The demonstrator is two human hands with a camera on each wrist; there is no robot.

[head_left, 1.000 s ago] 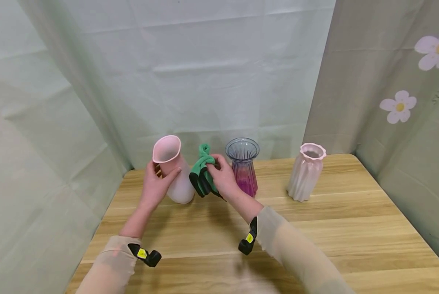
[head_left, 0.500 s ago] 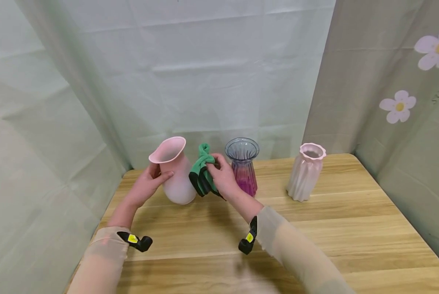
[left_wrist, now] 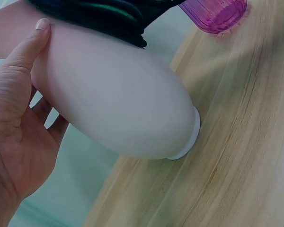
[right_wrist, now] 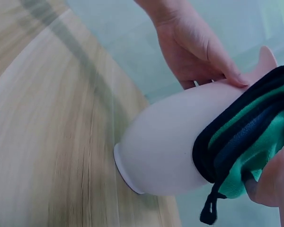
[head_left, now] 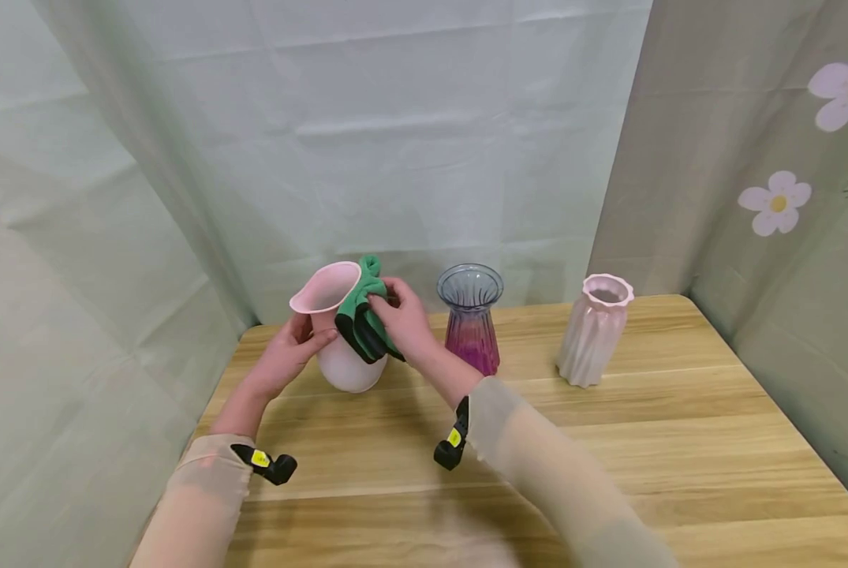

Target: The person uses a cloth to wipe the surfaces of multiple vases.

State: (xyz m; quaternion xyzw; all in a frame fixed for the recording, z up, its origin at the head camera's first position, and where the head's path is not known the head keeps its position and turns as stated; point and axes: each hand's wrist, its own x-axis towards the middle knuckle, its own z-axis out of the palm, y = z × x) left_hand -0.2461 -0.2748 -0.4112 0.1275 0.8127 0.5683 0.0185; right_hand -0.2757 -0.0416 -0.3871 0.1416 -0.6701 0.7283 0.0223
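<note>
A vase (head_left: pixel 349 369), pink at its flared mouth and white below, stands slightly tilted on the table. My left hand (head_left: pixel 282 359) grips its neck from the left, thumb across the front and fingers behind. In my right hand (head_left: pixel 405 323) a bunched green cloth (head_left: pixel 362 304) with black edging is pinched, lying against the right side of the vase's neck. The right wrist view shows the cloth (right_wrist: pixel 248 137) draped over the vase (right_wrist: pixel 165 142), a small black loop hanging from it. Seen from the left wrist, the vase's white body (left_wrist: pixel 118 99) leads down to its base ring.
Right of my right hand stands a ribbed glass vase (head_left: pixel 472 331), blue above and magenta below. Farther right is a pleated pink-white vase (head_left: pixel 588 343) with a scalloped rim. Pale curtains (head_left: pixel 395 142) hang behind the wooden table (head_left: pixel 608 465).
My left hand has turned the vase, so its spout-like lip now points left. My right hand has moved left, bringing the cloth from beside the vase onto its neck.
</note>
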